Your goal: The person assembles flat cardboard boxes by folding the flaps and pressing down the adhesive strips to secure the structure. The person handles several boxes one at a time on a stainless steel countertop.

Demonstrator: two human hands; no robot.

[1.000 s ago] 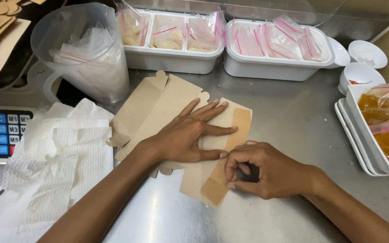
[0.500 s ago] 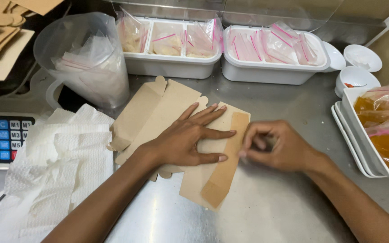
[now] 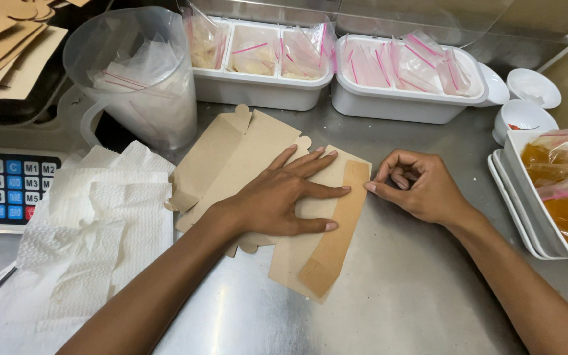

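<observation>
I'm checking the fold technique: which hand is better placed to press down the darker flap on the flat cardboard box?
Probably the right hand: its fingertips already touch the darker flap, while the left hand lies flat pinning the cardboard box.

A flat brown cardboard box (image 3: pixel 258 171) lies unfolded in the middle of the bench. Small clear bags with pink strips (image 3: pixel 396 62) fill two white trays at the back. More such bags (image 3: pixel 133 72) sit in a clear jug. Bags of orange stuff (image 3: pixel 560 190) lie in a white tray at the right.

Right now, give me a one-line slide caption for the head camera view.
Left hand flattens a brown cardboard sheet on a steel counter; right hand pinches its folded flap.
</observation>
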